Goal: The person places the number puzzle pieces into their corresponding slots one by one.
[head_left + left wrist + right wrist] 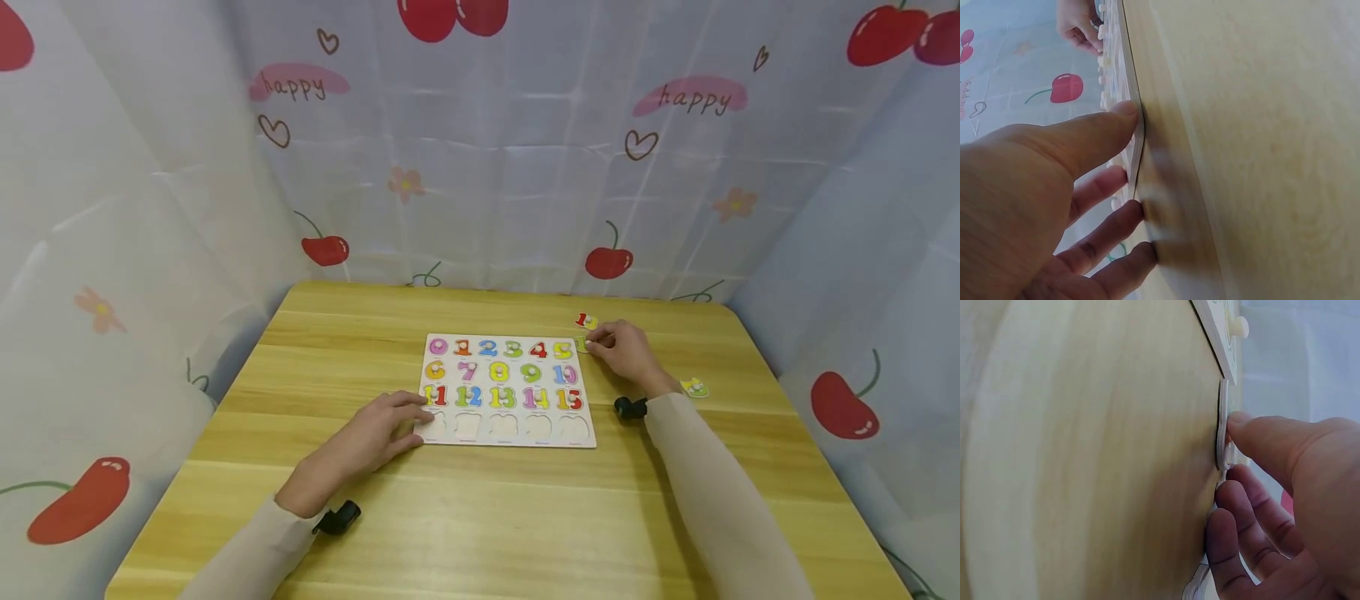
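Note:
A white number puzzle board lies on the wooden table. Knobbed pieces from 0 to 15 fill its upper rows, while several recesses in the bottom row are bare. My left hand rests at the board's left edge, its thumb on the rim and fingers spread loosely. Beyond the top right corner, my right hand pinches a green number piece, partly hidden by the fingers. Seen from the right wrist, that piece lies low at the tabletop beside the board's corner, with the thumb at its top.
A red and yellow number piece lies just behind the right hand. Another piece, green and yellow, sits to the right by the right wrist. Cherry-printed curtains enclose the table at the back and sides.

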`<state>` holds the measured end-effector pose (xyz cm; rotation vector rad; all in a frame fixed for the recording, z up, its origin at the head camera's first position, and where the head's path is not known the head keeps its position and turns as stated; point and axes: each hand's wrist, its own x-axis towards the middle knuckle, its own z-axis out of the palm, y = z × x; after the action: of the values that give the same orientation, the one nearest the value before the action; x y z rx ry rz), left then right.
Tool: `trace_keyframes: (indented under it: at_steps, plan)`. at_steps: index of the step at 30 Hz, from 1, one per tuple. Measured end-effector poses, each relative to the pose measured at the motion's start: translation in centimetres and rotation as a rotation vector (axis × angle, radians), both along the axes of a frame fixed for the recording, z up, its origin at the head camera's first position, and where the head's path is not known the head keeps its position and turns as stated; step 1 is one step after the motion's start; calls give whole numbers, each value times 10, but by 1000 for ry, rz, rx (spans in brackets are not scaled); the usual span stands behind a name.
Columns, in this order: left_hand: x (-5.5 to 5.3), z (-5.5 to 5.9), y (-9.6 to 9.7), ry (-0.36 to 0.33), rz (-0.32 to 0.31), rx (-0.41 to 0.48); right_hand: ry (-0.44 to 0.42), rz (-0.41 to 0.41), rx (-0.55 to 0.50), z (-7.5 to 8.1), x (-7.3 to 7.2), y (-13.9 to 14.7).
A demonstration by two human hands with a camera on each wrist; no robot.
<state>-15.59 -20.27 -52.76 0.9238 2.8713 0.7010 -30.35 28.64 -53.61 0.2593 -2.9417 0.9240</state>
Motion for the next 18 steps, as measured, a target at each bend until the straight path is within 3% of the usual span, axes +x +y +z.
trace_keyframes:
  at_steps: [8, 18]
  plan:
    - [-1, -3, 2, -23, 20, 20, 33, -45, -30, 10, 9, -3]
    - [0, -2, -2, -22, 72, -5, 74, -1, -52, 32, 28, -25]
